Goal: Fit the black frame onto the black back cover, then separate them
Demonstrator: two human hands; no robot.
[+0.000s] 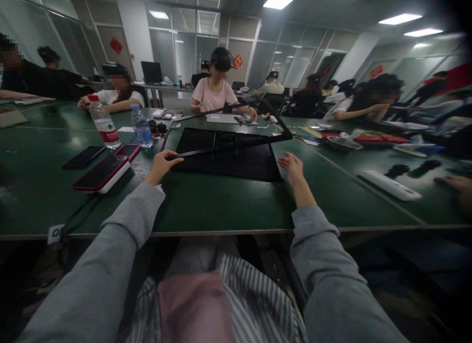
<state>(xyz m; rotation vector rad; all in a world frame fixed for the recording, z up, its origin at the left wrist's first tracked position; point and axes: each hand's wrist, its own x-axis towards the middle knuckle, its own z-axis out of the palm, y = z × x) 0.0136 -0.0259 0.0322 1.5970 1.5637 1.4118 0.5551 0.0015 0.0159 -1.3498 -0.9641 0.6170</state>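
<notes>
My left hand pinches the near left corner of a thin black rectangular frame, like a screen bezel. The frame is tilted, its right corner raised above the table. Beneath it a flat black panel, with rectangular recesses in its middle, lies on the green table. My right hand is just off the panel's right edge, fingers apart and holding nothing.
To the left stand a red-capped bottle and a blue-capped bottle, near several phones. On the right lie a white bar-shaped device and a plastic bowl. A person sits opposite.
</notes>
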